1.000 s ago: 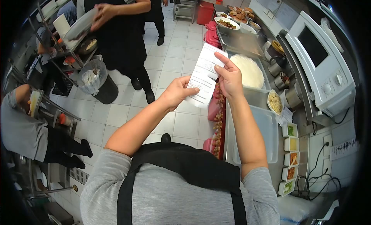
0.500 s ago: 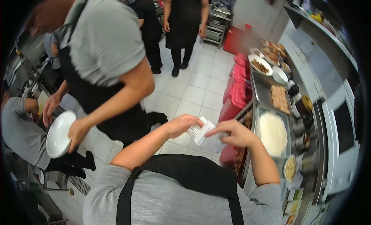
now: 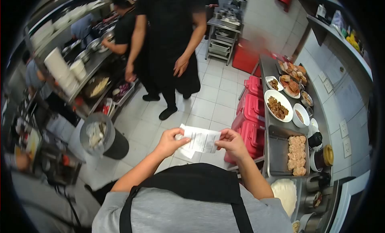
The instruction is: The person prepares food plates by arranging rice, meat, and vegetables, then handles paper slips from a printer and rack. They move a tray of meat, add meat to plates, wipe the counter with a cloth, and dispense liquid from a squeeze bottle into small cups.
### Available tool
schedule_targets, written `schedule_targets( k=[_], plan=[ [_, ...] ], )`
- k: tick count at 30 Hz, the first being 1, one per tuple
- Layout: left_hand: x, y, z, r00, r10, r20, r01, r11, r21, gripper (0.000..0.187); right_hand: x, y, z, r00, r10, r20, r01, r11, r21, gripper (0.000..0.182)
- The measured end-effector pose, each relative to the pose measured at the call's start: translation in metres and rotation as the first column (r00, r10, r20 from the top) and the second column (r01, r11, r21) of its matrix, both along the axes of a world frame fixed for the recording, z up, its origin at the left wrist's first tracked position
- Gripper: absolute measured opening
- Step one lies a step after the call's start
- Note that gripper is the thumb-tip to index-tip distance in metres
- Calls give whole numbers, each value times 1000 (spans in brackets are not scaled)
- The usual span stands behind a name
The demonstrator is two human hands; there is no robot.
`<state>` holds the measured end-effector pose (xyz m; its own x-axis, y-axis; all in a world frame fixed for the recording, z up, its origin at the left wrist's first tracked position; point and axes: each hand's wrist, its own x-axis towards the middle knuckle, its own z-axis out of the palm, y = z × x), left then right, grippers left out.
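A white paper slip [image 3: 201,139] with dark printed lines is stretched flat between my two hands in front of my apron. My left hand [image 3: 172,143] pinches its left edge, thumb on top. At the right edge, my right hand [image 3: 232,143] grips it between thumb and fingers. More white paper hangs below the slip on the left side. The print is too small to read.
Along the right, a steel counter holds a tray [image 3: 276,161] of pale raw pieces, a white plate [image 3: 278,106] of browned food and dough [image 3: 285,195]. Red lidded bins [image 3: 252,108] stand below. A person in black [image 3: 168,44] stands ahead; a trash bin [image 3: 116,143] is at left.
My hands have spread apart, opening the crumpled paper flat. My view has turned, and the person with the white bowl has left its centre-left. A person in black now stands closer ahead.
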<state>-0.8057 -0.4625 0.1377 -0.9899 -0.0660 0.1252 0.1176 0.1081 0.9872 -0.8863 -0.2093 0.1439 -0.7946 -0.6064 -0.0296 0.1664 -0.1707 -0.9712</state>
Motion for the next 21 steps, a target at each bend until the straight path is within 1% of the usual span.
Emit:
schedule_targets(
  k=[1,2,4,5,7,9,10,11,12,13,14,15,17,18,21],
  plan=[
    [-20,-5,-1,999,13,-53,-16,998,-65,10,-22,-8,-9,999,-25,-39,24,1000,-13,23],
    [-38,-12,-3,994,21,-103,-34,992,-125,10,-43,-19,-16,980,-60,-188,65,998,24,20],
    [-72,-26,-11,996,89,9,-88,989,-121,9,-78,-37,-24,878,-96,-468,165,980,109,15],
    [-89,-32,-17,990,126,61,-118,987,-113,10,-96,-46,-23,831,-64,-552,162,978,132,15],
    [-122,-44,-37,984,136,118,-138,990,6,13,-136,-60,-19,705,16,-709,164,969,185,17],
    [-170,-55,-47,981,112,156,-135,981,140,15,-179,-67,-15,778,177,-602,44,941,335,18],
    [-191,-59,-46,982,86,169,-122,969,214,15,-195,-70,1,743,183,-644,36,950,312,20],
    [-213,-63,-49,981,60,185,-112,951,289,15,-214,-74,6,661,165,-732,62,960,273,21],
    [-240,-69,-58,985,37,170,-80,965,251,13,-234,-77,9,572,148,-807,82,968,236,22],
    [-266,-65,-45,987,-15,161,-31,960,280,15,-255,-82,10,471,129,-873,97,976,197,22],
    [-293,-62,-34,975,-56,216,-13,952,305,13,-278,-88,12,418,105,-902,120,978,170,21],
    [-319,-59,-24,960,-94,264,1,943,332,12,-305,-91,7,441,186,-878,103,961,256,21],
    [-371,-56,-12,953,-92,289,-18,934,356,11,-365,-94,-10,475,345,-810,57,906,419,22],
    [-398,-56,-10,950,-88,300,-29,930,366,11,-390,-94,-4,458,319,-830,97,910,404,23],
    [-473,-59,-19,950,-139,278,69,966,249,9,-453,-93,-13,534,262,-804,132,913,385,25]
  ],
)
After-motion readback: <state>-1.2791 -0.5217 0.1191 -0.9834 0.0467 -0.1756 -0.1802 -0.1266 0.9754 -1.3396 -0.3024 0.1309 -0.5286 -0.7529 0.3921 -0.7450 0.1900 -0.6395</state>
